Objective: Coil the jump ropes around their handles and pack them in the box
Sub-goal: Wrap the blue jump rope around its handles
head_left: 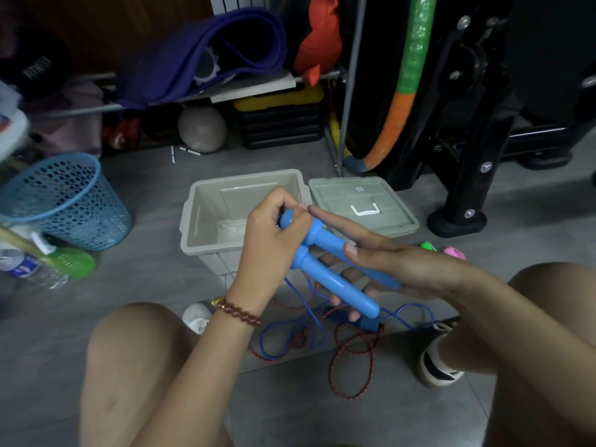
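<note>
Two blue jump-rope handles (335, 279) lie side by side in my hands, above the floor. My left hand (274, 240) is closed around their rounded top ends. My right hand (387, 262) cradles their shafts from beneath, forefinger stretched out. The thin blue rope (292, 330) hangs from them and loops on the tiles. A red braided rope (351, 369) lies tangled with it. The open beige box (200, 217) stands just beyond my hands, nothing visible inside it.
The box's lid (361, 204) lies to its right. A blue mesh basket (64, 201) and a plastic bottle (29, 269) sit at the left. Green and pink handles (445, 250) peek out behind my right wrist. A black machine base (458, 217) stands at the right. My knees frame the floor.
</note>
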Motion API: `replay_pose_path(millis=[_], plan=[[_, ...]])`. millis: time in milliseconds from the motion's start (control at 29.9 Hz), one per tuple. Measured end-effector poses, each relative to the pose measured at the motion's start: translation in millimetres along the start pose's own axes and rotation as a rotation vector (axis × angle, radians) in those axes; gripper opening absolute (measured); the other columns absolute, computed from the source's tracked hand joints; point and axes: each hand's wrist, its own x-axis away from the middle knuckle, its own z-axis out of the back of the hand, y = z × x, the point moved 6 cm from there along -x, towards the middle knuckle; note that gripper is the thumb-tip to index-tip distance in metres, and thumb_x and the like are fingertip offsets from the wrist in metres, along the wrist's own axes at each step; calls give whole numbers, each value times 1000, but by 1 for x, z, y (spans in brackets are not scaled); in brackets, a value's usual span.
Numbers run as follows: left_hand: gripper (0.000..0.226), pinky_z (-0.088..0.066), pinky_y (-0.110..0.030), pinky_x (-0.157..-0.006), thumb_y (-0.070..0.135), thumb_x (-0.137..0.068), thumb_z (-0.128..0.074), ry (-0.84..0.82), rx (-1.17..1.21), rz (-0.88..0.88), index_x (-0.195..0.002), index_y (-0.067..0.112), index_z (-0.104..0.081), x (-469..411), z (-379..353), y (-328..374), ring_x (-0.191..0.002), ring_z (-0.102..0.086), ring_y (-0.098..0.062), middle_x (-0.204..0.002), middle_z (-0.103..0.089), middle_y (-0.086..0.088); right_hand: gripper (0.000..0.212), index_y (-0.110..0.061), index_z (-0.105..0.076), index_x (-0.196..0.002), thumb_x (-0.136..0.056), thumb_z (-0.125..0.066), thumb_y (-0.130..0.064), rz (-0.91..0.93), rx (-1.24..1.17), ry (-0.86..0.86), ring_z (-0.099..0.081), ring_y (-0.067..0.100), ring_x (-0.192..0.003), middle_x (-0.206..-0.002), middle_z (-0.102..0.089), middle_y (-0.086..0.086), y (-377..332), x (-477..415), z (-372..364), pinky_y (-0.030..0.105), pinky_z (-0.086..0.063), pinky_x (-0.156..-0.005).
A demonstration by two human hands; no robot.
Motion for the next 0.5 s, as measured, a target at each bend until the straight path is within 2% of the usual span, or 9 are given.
replay_pose_path(millis=[100, 200, 367, 501], plan=[[12, -35, -17, -54, 23, -73, -49, -58, 7, 45, -67, 13, -43, 0, 1, -4, -56, -38, -3, -61, -43, 9, 65, -50, -26, -140, -94, -54, -13, 43, 108, 101, -66, 28, -80, -109, -54, 24, 1, -2, -1, 48, -56, -64], [23, -34, -21, -52, 30, -70, -46, -72, 1, 37, -68, 9, -41, 0, 3, -4, -56, -37, -6, -60, -41, 6, 81, -46, -24, -142, -87, -63, -1, 78, 214, 144, -66, 28, -76, -102, -56, 18, 4, -5, -1, 56, -55, -68], [16, -31, -20, -52, 13, -77, -45, -46, 3, 42, -68, 2, -37, -1, 6, -2, -57, -34, -8, -60, -37, 0, 86, -43, -22, -145, -86, -61, 7, 95, 253, 140, -63, 22, -69, -88, -67, 2, 1, -9, 0, 37, -53, -54], [18, -31, -22, -53, 14, -77, -45, -34, 7, 65, -69, -1, -38, -2, 8, -4, -60, -35, -13, -66, -39, -11, 77, -31, -18, -147, -91, -52, 8, 126, 346, 175, -55, 14, -65, -79, -68, -13, -7, -9, 3, 32, -48, -57]])
